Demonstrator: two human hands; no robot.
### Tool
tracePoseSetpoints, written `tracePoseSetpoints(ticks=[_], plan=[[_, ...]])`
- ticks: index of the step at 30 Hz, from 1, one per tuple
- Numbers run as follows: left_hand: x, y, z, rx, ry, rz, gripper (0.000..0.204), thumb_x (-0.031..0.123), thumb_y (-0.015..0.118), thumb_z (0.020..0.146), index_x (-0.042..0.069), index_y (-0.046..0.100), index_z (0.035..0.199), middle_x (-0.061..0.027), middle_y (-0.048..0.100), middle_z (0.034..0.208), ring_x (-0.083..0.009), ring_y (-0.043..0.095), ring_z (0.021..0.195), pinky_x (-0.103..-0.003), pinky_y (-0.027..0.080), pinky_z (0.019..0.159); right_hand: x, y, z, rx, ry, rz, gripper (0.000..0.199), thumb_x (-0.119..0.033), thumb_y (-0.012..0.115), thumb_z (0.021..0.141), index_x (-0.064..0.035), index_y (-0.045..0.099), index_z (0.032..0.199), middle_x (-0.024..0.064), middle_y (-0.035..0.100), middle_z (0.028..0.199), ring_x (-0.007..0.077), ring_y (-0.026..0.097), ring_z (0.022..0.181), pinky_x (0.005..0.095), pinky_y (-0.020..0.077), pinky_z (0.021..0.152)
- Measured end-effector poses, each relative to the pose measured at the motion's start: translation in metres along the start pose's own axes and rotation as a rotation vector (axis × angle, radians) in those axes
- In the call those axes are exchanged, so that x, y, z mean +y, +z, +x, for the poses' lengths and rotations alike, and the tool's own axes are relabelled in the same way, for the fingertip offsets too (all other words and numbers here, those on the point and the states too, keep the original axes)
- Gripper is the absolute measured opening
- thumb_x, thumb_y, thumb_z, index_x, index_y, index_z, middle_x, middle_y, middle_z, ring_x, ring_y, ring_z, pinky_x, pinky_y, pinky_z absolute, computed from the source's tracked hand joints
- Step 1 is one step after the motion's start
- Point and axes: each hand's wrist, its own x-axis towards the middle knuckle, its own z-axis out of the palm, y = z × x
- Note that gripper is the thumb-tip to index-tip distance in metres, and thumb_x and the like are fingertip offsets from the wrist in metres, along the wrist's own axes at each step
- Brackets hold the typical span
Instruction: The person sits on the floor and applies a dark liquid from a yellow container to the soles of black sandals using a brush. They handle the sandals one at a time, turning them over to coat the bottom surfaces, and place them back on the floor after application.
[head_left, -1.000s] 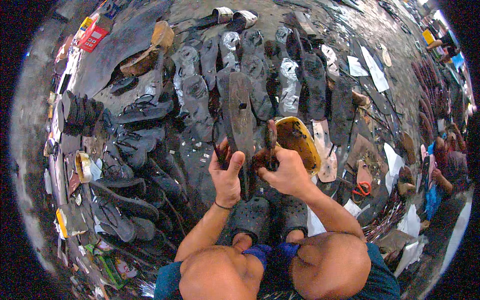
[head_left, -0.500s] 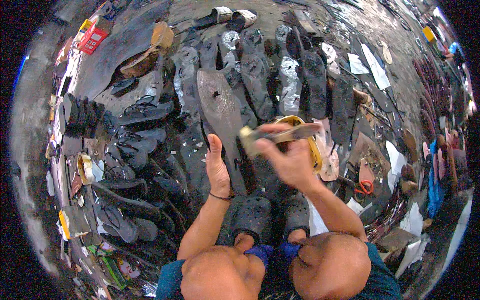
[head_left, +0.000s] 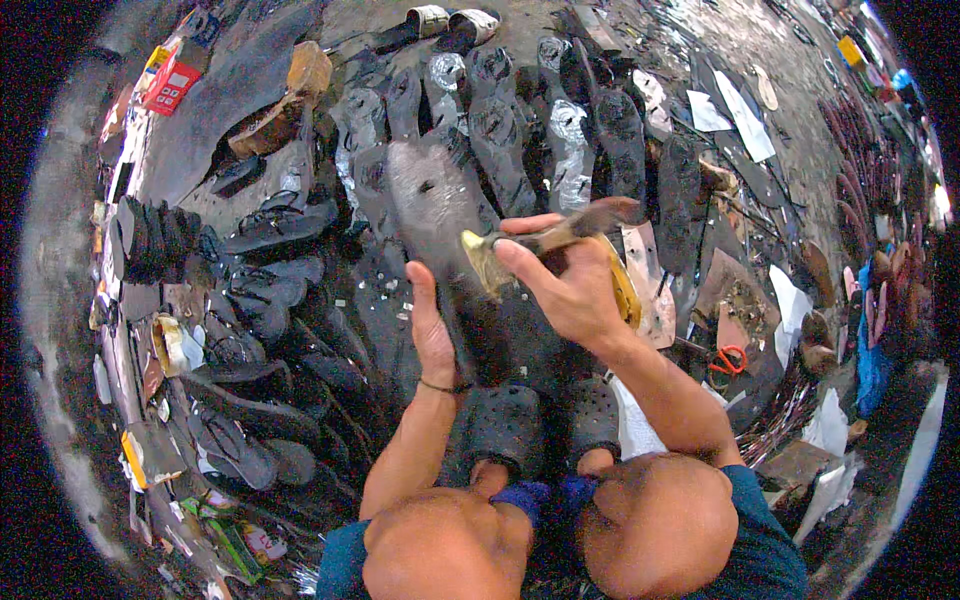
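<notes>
My left hand (head_left: 432, 325) grips the edge of a long black shoe sole (head_left: 428, 190), its thumb raised along the side and its fingers hidden behind. The sole has a small dark hole and a shiny patch at its far end; motion blurs it. My right hand (head_left: 570, 285) is closed around a brush (head_left: 488, 262) with a pale yellowish head and a dark brown handle. The brush head is over the sole's right edge; I cannot tell whether it touches. Just behind my right hand, partly hidden, is a yellow-rimmed container (head_left: 625, 285).
Black soles (head_left: 497, 125), some with silvery patches (head_left: 570, 150), lie in rows ahead. Piled black sandals (head_left: 265, 300) are at left. Orange-handled scissors (head_left: 728, 360), white scraps (head_left: 790, 305) and a pinkish sole-shaped piece (head_left: 652, 290) lie at right. My clogs (head_left: 505, 425) stand below.
The brush and my right hand have moved slightly left and up, its head now over the sole's edge. The far end of the sole has shifted a little left.
</notes>
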Motion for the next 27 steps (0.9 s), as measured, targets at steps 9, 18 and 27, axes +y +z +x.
tracePoseSetpoints(ticks=[9, 18, 27], plan=[[0.020, 0.002, -0.005, 0.086, 0.075, 0.051, 0.074, 0.074, 0.048, 0.091, 0.006, 0.063, 0.117, -0.0082, 0.070, 0.099, -0.0197, 0.068, 0.080, -0.032, 0.058, 0.072, 0.061, -0.022, 0.004, 0.079, -0.194, -0.330, 0.022, -0.017, 0.074, 0.089, -0.0020, 0.070, 0.105, 0.0086, 0.073, 0.087, 0.0174, 0.069, 0.085, 0.0330, 0.0539, 0.077], [0.034, -0.077, 0.074, 0.014, -0.096, 0.085, 0.049, 0.048, 0.047, 0.102, 0.005, 0.062, 0.120, -0.0118, 0.070, 0.102, -0.0258, 0.069, 0.090, -0.041, 0.057, 0.080, 0.022, -0.008, -0.025, -0.106, 0.117, -0.020, 0.023, -0.014, 0.074, 0.090, -0.0008, 0.068, 0.108, 0.0067, 0.072, 0.094, 0.0130, 0.066, 0.089, 0.0309, 0.0534, 0.082], [0.161, -0.115, 0.220, 0.346, 0.523, 0.439, 0.057, 0.048, 0.060, 0.095, 0.008, 0.052, 0.135, -0.0070, 0.066, 0.120, -0.0237, 0.066, 0.102, -0.037, 0.051, 0.090, 0.062, -0.044, -0.059, 0.027, 0.028, -0.309, 0.020, -0.015, 0.070, 0.093, -0.0016, 0.069, 0.108, 0.0046, 0.069, 0.096, 0.0145, 0.063, 0.088, 0.0319, 0.0509, 0.084]])
